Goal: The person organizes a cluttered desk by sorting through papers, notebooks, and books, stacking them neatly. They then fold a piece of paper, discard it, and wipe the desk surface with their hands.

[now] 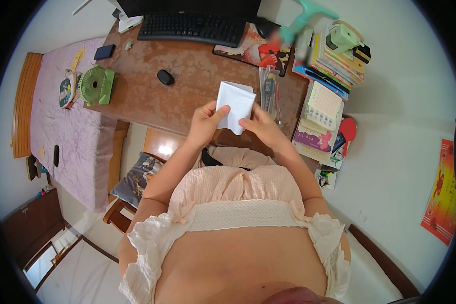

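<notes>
A folded sheet of white paper [235, 102] is held up between both hands, above the near edge of a brown desk [136, 91]. My left hand [206, 121] grips its left side, with the thumb lying flat across the front. On the lower right corner presses the thumb of my right hand [264, 125], whose fingers are hidden behind the sheet. A fold shows along the top, where a back layer sticks out to the right. Just beyond my right hand lies a clear pencil case [269, 91] with pens in it.
A black computer mouse [165, 77] and a green fan [96, 85] stand on the desk's left part. A black keyboard [192, 28] lies below the monitor [190, 5]. Stacked books [332, 60] and a desk calendar [323, 102] line the right side. A cushion [136, 178] rests at lower left.
</notes>
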Available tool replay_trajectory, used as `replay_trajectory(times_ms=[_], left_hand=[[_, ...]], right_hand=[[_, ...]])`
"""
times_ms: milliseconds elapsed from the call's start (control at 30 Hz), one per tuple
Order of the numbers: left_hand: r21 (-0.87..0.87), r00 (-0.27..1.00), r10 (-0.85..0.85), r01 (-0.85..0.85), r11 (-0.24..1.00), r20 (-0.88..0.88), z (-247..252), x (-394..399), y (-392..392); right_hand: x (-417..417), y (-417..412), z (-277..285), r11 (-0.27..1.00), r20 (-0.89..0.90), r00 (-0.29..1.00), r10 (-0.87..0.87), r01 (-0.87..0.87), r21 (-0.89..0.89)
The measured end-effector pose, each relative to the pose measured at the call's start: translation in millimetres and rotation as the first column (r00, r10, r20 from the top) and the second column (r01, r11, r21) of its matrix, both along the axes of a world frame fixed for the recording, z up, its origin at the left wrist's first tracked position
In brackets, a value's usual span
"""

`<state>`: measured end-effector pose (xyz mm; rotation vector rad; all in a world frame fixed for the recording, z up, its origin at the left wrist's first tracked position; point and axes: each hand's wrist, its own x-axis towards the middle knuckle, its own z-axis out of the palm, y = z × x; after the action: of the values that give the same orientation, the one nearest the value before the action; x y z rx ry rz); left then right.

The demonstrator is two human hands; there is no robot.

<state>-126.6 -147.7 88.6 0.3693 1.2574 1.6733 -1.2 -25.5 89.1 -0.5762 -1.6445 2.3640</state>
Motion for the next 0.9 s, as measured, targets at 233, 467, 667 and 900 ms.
replay_trajectory(times_ms=[233,467,667,900], left_hand=[[-0.192,0.947,-0.277,0.245,0.950,-0.164,1.3,-2.3,-19.9],[-0.045,0.899,-0.435,0.434,0.900,-0.044,16.2,-13.2,-35.4],[0.176,0.902,-0.177,0.115,0.978,0.394,-1.9,-13.5,-31.4],[-0.323,0.982,0.187,-0.173,0.930,0.014,-43.3,-13.8,-3.3]], right_hand=[[9.4,-2.0,7.7,0.990,0.115,0.986,0.120,-0.111,-0.086],[16.8,-9.0,5.2,0.871,-0.041,0.976,0.214,-0.210,-0.445],[3.8,-17.9,-18.4,0.989,0.022,0.999,0.029,-0.032,0.142],[-23.3,-40.5,-19.0,0.647,0.031,0.996,0.086,-0.080,0.758]])
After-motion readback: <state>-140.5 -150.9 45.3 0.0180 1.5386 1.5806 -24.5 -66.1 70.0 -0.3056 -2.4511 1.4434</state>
